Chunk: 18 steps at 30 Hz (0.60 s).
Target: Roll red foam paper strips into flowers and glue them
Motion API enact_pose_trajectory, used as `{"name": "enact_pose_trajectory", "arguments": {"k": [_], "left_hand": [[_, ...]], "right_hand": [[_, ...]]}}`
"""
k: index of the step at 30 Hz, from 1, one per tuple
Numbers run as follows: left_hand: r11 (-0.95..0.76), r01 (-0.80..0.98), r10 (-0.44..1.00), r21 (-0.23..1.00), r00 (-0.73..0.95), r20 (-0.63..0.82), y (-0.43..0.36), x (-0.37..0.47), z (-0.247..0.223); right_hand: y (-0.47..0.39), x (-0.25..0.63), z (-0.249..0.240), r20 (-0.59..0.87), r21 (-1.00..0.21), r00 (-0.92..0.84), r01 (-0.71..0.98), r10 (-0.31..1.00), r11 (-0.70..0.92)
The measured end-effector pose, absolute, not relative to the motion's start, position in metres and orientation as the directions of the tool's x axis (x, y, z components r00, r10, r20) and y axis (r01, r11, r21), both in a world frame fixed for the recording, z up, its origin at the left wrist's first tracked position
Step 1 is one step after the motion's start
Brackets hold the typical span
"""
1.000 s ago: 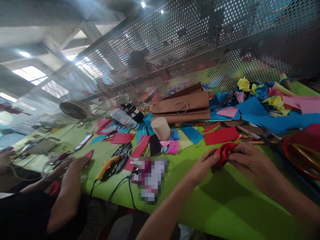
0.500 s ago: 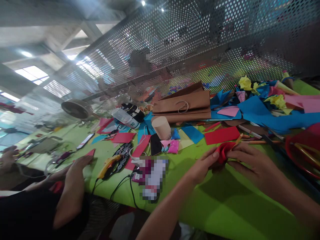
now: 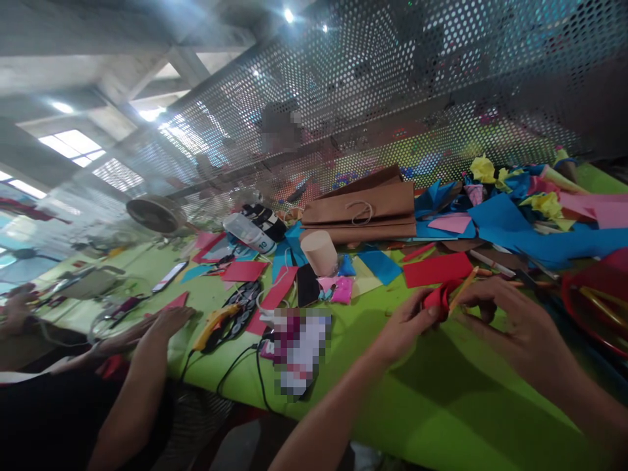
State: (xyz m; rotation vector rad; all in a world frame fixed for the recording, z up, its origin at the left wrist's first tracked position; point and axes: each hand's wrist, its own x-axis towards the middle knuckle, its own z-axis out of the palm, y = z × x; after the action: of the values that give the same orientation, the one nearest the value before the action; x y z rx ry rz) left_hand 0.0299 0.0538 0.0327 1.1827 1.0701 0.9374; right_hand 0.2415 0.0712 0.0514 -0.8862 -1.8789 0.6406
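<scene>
My left hand pinches a curled piece of red paper above the green table. A thin yellow-orange stick, perhaps a pencil, stands slanted against the right side of the curl. Its lower end meets the fingertips of my right hand, which are closed around it. How far the stick reaches into the red curl is hidden. Just behind both hands lies a flat red paper rectangle.
A co-worker's hand rests by a red paper at left. Nearby are a yellow-handled tool with a cord, a phone, a cream cylinder and a folded brown paper bag. Blue paper and a red basket occupy the right.
My right hand has drawn slightly away from the red paper, and more of the stick shows between them. At left, the co-worker's hand has shifted a little to the right.
</scene>
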Motion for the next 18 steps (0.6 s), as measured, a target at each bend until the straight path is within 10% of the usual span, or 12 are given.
{"name": "enact_pose_trajectory", "arguments": {"k": [18], "left_hand": [[-0.160,0.414,0.977,0.896,0.198,0.083,0.052,0.037,0.038]], "right_hand": [[0.069,0.235,0.035,0.210,-0.891,-0.271,0.343,0.939,0.298]]}}
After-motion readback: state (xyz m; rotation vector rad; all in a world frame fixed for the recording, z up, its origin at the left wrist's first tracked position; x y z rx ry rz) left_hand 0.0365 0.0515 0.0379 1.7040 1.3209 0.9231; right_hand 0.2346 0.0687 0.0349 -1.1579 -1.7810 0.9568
